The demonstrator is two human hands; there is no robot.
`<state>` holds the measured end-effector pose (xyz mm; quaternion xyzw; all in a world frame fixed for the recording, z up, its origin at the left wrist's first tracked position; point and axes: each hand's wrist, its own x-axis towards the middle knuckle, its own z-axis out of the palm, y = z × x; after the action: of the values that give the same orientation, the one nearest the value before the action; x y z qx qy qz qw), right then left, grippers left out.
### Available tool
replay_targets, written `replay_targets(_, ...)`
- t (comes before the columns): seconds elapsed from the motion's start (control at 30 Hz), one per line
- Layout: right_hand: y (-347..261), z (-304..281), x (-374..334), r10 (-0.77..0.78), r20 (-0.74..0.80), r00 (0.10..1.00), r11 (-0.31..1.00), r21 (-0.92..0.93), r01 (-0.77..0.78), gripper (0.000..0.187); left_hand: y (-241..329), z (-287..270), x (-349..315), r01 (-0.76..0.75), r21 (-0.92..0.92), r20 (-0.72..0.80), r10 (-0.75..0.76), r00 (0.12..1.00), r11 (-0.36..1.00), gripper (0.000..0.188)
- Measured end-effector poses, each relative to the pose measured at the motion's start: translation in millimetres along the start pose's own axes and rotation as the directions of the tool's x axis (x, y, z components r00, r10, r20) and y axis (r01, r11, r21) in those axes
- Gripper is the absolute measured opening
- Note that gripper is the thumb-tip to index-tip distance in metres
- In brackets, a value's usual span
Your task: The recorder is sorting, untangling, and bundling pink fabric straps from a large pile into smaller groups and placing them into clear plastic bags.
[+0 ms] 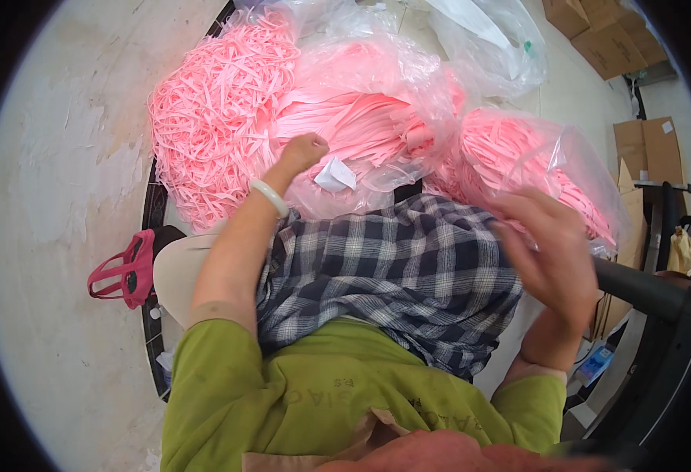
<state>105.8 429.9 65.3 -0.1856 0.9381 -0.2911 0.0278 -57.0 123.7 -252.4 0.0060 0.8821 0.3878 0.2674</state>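
My left hand point(306, 152), with a pale bangle point(269, 198) on its wrist, is closed over a bundle of flat pink strips point(338, 118) in clear plastic. Whatever its fingers hold, if anything, is hidden. A folded white paper point(335, 175) lies just beside that hand. Slightly blurred, my right hand point(550, 248) is raised near the right edge of my lap, its fingers apart and nothing visible in them. Beyond it rests another bag of pink strips point(511, 153). At the far left spreads a tangled heap of narrow pink strips point(212, 110).
A checked cloth point(393, 259) covers my lap. Clear plastic bags point(491, 47) lie at the back. Cardboard boxes point(609, 43) stand at the far right, and a black armrest point(637, 287) is close on my right. A pink strapped item point(129, 271) sits at left.
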Motion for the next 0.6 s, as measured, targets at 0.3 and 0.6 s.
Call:
replay_targets(0.3, 75.8, 164.3, 189.6, 0.218, 0.519, 0.827, 0.921, -0.389, 0.001, 0.017, -46.5, 85.9, 2.3, 0.015, 0.121, -0.141, 0.002, 0.990, 0.993, 0.052)
replay_targets(0.6, 183.4, 308.8, 197.0, 0.289, 0.187, 0.939, 0.937, -0.255, -0.238, 0.034, -33.5, 90.0, -17.6, 0.096, 0.097, 0.006, -0.097, 0.995, 0.991, 0.054)
